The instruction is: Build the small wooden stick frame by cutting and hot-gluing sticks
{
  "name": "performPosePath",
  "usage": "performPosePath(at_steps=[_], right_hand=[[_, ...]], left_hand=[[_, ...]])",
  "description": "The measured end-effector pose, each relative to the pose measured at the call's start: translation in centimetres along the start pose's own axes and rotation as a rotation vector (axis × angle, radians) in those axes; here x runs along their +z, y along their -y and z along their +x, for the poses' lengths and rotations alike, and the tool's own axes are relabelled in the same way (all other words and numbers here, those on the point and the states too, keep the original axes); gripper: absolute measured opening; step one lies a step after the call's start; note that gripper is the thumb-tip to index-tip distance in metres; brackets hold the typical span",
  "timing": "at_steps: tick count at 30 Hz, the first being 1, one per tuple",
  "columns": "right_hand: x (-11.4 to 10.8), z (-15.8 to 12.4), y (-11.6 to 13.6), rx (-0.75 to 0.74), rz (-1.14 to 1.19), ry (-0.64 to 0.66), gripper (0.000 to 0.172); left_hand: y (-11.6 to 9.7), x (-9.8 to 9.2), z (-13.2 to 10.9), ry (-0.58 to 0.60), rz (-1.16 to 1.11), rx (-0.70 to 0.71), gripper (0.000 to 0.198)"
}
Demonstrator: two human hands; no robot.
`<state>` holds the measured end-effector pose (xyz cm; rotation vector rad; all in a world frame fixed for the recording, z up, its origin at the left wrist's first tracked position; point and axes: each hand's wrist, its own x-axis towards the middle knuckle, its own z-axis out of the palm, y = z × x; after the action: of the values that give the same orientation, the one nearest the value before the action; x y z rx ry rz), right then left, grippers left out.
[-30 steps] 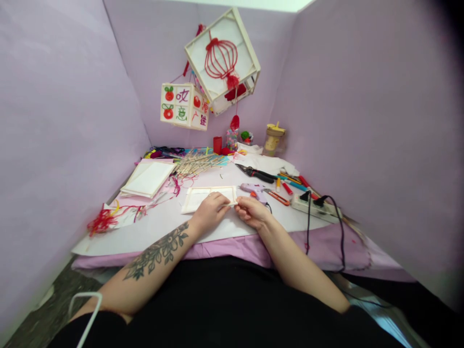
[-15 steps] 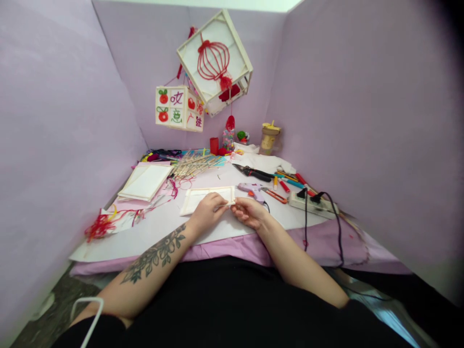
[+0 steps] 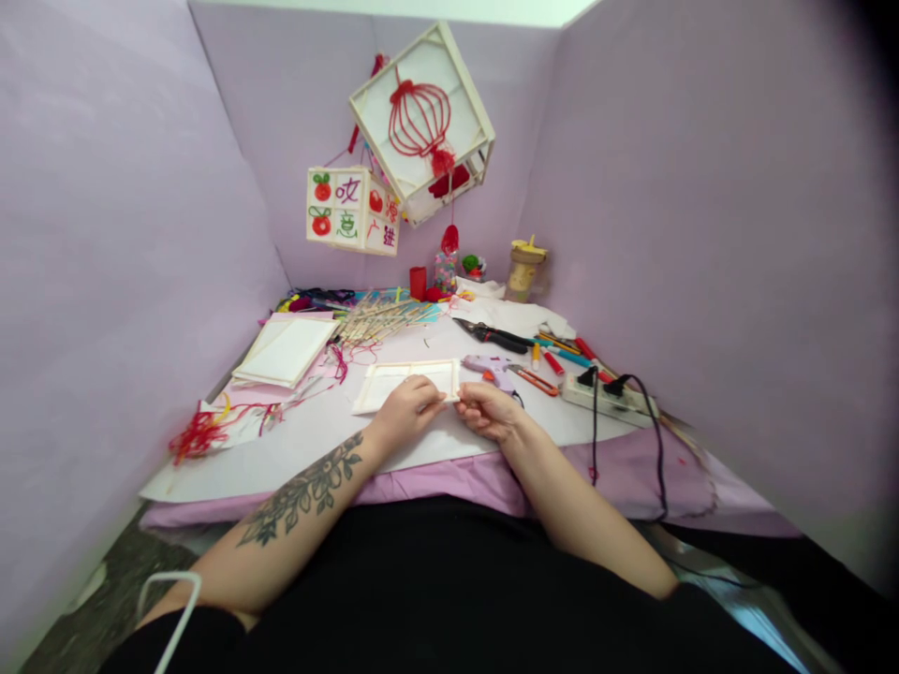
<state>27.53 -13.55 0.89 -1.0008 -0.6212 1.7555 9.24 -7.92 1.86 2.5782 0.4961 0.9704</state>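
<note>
Our left hand rests curled on the near edge of a flat white frame, its fingertips pinching the near right corner; our right hand meets it just beside that corner, fingers closed in a pinch on the same edge, though what thin piece sits between the fingertips is too small for us to tell; the frame lies flat on the white sheet that covers the table, directly ahead of us; just right of the frame lies a lilac glue gun, and beyond it an orange cutter, black-handled pliers and a row of coloured pens; a power strip with black plugs sits farther right; to the left lie a stack of white panels, a bundle of sticks and red yarn; two square lanterns hang above the far end.
</note>
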Motion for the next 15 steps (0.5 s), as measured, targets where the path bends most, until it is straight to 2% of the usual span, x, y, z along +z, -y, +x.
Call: performPosePath(at_steps=[6,11,13,15], right_hand=[[0.0,0.4,-0.4,-0.057,-0.054,-0.022,0.006],[0.2,0.3,-0.5,-0.075,-0.072,-0.024,0.007],[0.2,0.3,-0.4,-0.074,-0.072,-0.025,0.008],[0.2,0.4,-0.4,-0.068,-0.072,-0.021,0.006]], left_hand=[[-0.1,-0.2,0.0,0.018,-0.023,0.018,0.01],[-0.1,-1.1,1.4,0.019,-0.061,0.047,0.015],[-0.2,-1.6,2.4,0.062,-0.068,0.113,0.017],[-0.2,-2.1,3.5,0.169,-0.081,0.186,0.016]])
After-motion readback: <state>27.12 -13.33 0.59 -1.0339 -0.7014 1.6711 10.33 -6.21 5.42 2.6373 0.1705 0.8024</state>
